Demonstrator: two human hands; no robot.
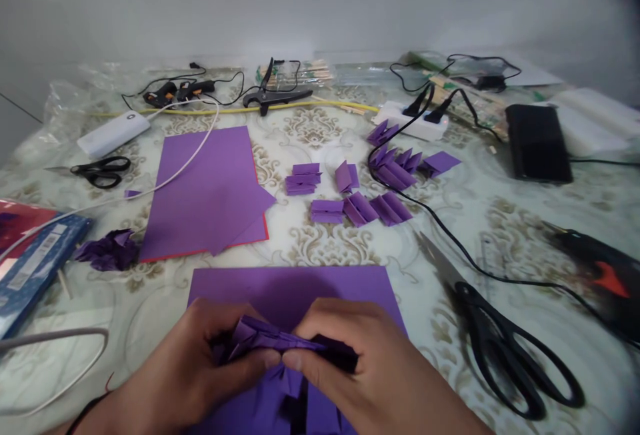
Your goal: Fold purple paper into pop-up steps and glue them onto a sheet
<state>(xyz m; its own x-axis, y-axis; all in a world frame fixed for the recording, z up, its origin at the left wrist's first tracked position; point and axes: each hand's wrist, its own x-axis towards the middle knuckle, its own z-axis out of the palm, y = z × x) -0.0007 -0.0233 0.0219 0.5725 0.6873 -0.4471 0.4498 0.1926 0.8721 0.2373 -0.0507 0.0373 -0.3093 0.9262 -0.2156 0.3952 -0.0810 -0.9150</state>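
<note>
Both bare hands, left (200,362) and right (350,348), pinch a folded purple paper piece (275,336) above a flat purple sheet (295,282), on a pale desk (320,248) patterned with brown scrolls, perhaps under clear plastic. Beyond stands a plain grey wall (310,8).

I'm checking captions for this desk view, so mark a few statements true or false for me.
1. The left hand and right hand hold folded purple paper. True.
2. The large scissors lie left of both hands. False: the large scissors lie to their right.
3. Nothing is plugged into the white power strip. False: black plugs sit in the white power strip.
4. Red shows beneath the farther purple sheet. True.
</note>
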